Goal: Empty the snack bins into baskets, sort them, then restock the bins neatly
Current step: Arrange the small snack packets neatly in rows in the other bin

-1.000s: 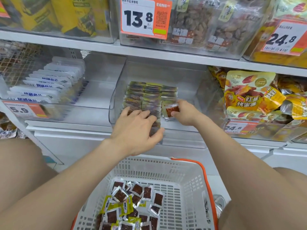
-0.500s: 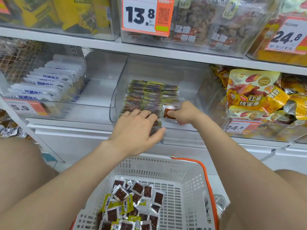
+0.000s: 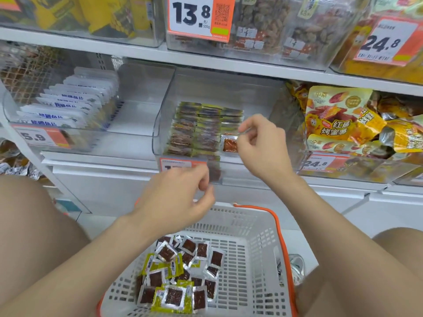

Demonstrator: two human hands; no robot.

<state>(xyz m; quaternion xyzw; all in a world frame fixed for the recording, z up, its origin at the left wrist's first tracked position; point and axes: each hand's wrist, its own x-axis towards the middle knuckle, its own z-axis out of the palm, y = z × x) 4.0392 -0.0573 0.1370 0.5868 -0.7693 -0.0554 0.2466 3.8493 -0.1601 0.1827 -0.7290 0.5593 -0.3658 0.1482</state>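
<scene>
A clear snack bin (image 3: 258,104) on the middle shelf holds neat rows of small jerky packets (image 3: 196,133). At the right end of the rows stands a red-brown packet (image 3: 229,144). My right hand (image 3: 261,145) is inside the bin and pinches that packet's upper right corner. My left hand (image 3: 180,197) hovers in front of the bin, above the basket, its fingers curled with nothing in them. Below stands a white basket (image 3: 258,225) with an orange handle. It holds a loose pile of silver and yellow-green jerky packets (image 3: 180,273).
Left of the bin is another clear bin of white-and-blue packets (image 3: 68,104). To the right lies a bin of yellow sweet-potato bags (image 3: 338,124). The upper shelf carries full bins with price tags (image 3: 199,17). My bare knees flank the basket.
My left hand has left the packet rows and drawn back toward the basket, fingers curling. My right hand has risen a little and now pinches the end packet by its corner.
</scene>
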